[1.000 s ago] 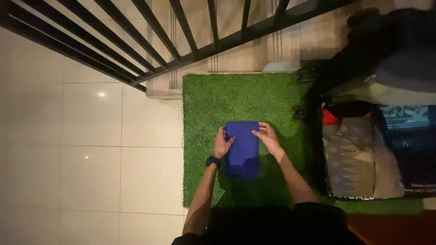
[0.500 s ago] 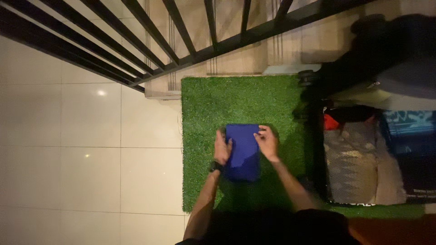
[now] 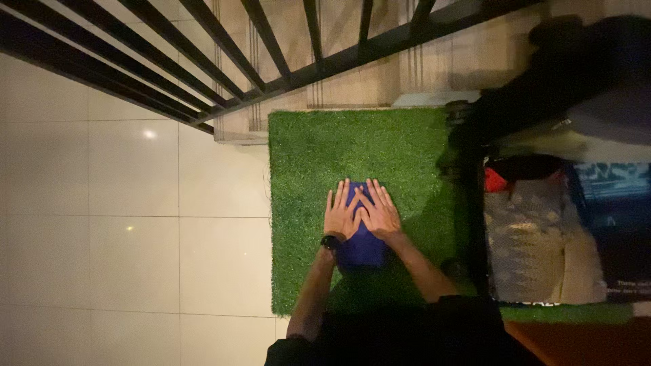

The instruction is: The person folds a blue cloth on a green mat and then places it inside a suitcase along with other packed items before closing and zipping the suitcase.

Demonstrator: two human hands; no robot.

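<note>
I see both hands flat, fingers spread, clamping nothing: my left hand [image 3: 341, 215] and right hand [image 3: 378, 211] press side by side on the folded blue cloth [image 3: 362, 248]. The cloth lies directly beneath the palms on the green turf mat [image 3: 305, 156], its near end showing below the wrists. The palms hide its far half, so I cannot make out its far edge. A black watch [image 3: 330, 242] sits on the left wrist.

Soft matt blue cloth [image 3: 363, 247] on rough green fake-grass mat [image 3: 305, 156], glossy pale floor tiles [image 3: 135, 224], dark painted metal railing [image 3: 271, 61].
</note>
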